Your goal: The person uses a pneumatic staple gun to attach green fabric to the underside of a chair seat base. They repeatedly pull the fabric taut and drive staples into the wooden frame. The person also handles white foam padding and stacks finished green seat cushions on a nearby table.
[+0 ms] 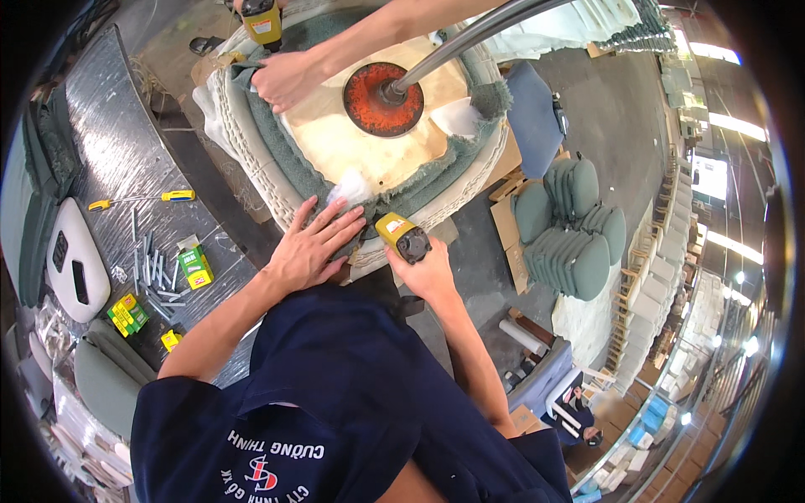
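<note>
A large rounded upholstered piece [251,159] lies before me, with a woven light rim, green fabric folded over its edge and a pale board in the middle. My left hand [314,243] lies with fingers spread on its near fabric edge, beside a tuft of white padding [350,186]. In my right hand [428,270] is a yellow staple gun [392,225], its nose close to the same edge; its contact is hidden. Across the piece, a co-worker's hand [289,81] holds the fabric edge, next to another yellow staple gun [262,25] in their other hand.
A metal pole [453,50] ends in an orange-red disc [362,99] on the board. The left table [109,92] bears staple strips [151,267], small green-yellow boxes [194,264] and a yellow-handled tool [178,195]. Green cushions [579,267] are stacked at right; a person [574,415] sits beyond.
</note>
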A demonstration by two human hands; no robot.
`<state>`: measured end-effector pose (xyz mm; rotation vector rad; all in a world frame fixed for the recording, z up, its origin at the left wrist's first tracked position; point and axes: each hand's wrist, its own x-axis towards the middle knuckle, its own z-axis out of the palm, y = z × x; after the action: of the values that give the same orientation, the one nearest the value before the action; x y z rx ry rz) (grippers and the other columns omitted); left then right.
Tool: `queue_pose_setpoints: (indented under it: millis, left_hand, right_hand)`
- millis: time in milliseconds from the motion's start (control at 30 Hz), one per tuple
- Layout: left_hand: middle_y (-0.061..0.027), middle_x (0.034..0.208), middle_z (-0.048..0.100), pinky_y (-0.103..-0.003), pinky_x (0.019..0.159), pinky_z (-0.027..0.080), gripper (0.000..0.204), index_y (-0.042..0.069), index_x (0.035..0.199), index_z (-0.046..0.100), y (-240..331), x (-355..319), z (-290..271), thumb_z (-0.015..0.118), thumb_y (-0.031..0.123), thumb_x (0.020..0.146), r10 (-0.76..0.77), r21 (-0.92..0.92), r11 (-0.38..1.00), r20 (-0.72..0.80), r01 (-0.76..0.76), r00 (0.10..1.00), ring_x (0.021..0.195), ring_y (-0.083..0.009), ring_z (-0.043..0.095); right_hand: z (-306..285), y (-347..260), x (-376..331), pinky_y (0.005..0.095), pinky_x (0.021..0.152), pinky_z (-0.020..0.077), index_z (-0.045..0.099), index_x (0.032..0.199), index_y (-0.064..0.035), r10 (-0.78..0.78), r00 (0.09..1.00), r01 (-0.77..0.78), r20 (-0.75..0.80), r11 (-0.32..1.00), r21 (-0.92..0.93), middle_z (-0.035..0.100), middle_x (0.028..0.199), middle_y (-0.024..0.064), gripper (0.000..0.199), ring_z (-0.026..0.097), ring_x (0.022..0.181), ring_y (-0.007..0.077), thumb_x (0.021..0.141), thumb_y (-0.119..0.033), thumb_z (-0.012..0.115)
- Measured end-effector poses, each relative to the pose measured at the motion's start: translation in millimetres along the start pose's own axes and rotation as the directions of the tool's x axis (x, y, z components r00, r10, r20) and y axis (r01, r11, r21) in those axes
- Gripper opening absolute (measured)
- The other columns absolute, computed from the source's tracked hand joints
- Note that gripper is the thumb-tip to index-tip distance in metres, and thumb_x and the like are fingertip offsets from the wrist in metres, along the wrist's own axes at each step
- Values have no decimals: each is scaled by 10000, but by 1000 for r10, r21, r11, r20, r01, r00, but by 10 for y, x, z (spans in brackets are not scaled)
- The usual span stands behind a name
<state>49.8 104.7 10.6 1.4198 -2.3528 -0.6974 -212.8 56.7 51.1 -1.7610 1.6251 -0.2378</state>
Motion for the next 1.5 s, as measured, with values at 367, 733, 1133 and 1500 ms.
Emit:
queue_pose_setpoints:
  millis: [367,733,1133,1500]
  left_hand:
    - [-55,1743,392,-598,1330,153,841,170,1636,468,389,233,262,794,372,888,-314,-58,949,-220,309,924,1648,-346,250]
    - [-124,1843,36,-722,1273,-44,1330,210,1750,201,997,811,658,924,439,657,-818,-116,521,-351,846,456,1674,-448,-80]
    - [-171,1833,76,-646,1292,-15,1274,219,1741,257,608,614,612,926,241,657,-829,-293,547,-321,784,458,1689,-401,-52]
    - [-5,1823,223,-628,1249,104,952,362,1714,345,743,370,555,806,160,906,-821,-339,569,-292,749,492,1703,-272,63]
  right_hand:
    - [-745,1890,-544,324,845,585,715,1204,46,308,947,-319,91,931,178,798,1007,125,485,765,921,159,910,-306,875]
    - [-1891,4262,1747,309,555,507,685,1240,-79,226,969,-241,95,953,185,692,844,33,400,612,608,114,940,-315,801]
    - [-3054,3822,4364,380,994,549,710,1317,-32,-163,962,184,-218,980,79,767,1226,118,388,722,1127,267,1044,-306,676]
    - [-1215,1572,2624,483,1249,334,582,1499,-54,-526,783,557,-331,831,-4,417,1669,237,483,406,1537,399,1052,-219,663]
